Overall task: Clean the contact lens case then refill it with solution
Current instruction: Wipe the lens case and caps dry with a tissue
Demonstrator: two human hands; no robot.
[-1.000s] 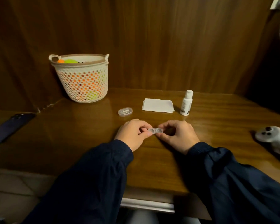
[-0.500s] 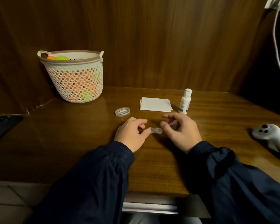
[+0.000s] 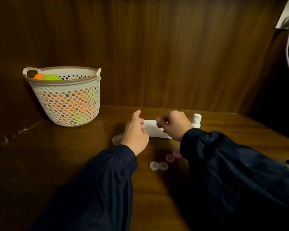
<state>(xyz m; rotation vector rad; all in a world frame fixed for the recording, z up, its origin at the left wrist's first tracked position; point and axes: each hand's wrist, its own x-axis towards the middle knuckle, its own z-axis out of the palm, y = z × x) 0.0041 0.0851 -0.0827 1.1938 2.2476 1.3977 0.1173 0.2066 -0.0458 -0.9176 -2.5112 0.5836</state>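
Head camera looks down on a dark wooden tabletop (image 3: 73, 164) set against wood panelling. Near the front edge, between the two dark sleeves, lies the clear lens case (image 3: 158, 166) with both wells uncovered, and just beyond it, toward the right, sit two pinkish caps (image 3: 173, 155), apart from the case. Both hands are further back, over a folded white tissue (image 3: 153, 130) that lies near the back edge. The left hand (image 3: 135, 134) hovers at the tissue's left end with loosely bent fingers and holds nothing that I can make out. The right hand (image 3: 173, 125) is over the tissue's right part with fingers curled as if pinching at it; it is blurred, so whether it truly grips the tissue I cannot tell. A small white bottle (image 3: 196, 120) stands just behind the right hand, and a clear oval lid or tray (image 3: 117, 139) peeks out beside the left wrist. At the back left corner stands a perforated basket (image 3: 65, 97) holding coloured balls.

By my judgement the cleaning step is starting: the case is opened and the tissue is being fetched to wipe it. The next move calls for lifting one sheet cleanly, bringing it forward to the case, and steadying that small light case with the other hand while each well is wiped.
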